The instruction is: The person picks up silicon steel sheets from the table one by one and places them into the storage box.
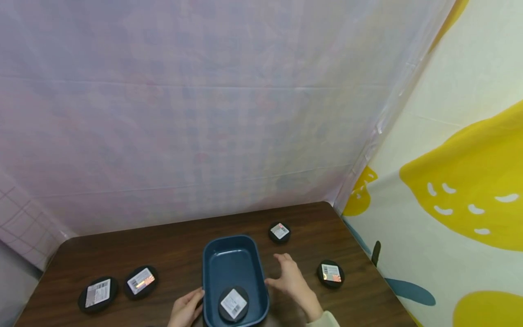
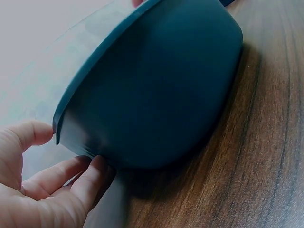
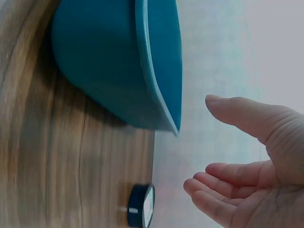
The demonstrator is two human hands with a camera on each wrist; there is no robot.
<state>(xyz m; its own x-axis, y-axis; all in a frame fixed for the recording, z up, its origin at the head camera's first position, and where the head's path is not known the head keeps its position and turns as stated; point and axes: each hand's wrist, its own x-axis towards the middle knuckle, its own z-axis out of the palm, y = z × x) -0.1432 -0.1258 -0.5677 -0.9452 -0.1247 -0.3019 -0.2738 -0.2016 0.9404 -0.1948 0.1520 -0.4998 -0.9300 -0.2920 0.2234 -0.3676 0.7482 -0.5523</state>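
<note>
The left hand (image 1: 186,309) is pinching the left side of the tray (image 1: 233,270), which is resting on the surface (image 1: 180,256); the right hand (image 1: 292,282) is hovering empty, fingers parted, beside its right rim. Lifting one-sidedly would probably be tipping the tray, sending the black tin (image 1: 234,304) inside it sliding.

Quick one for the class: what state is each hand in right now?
Left hand: closed, holding the rim and side of the blue dish.
Right hand: open, holding nothing, beside the dish.
</note>
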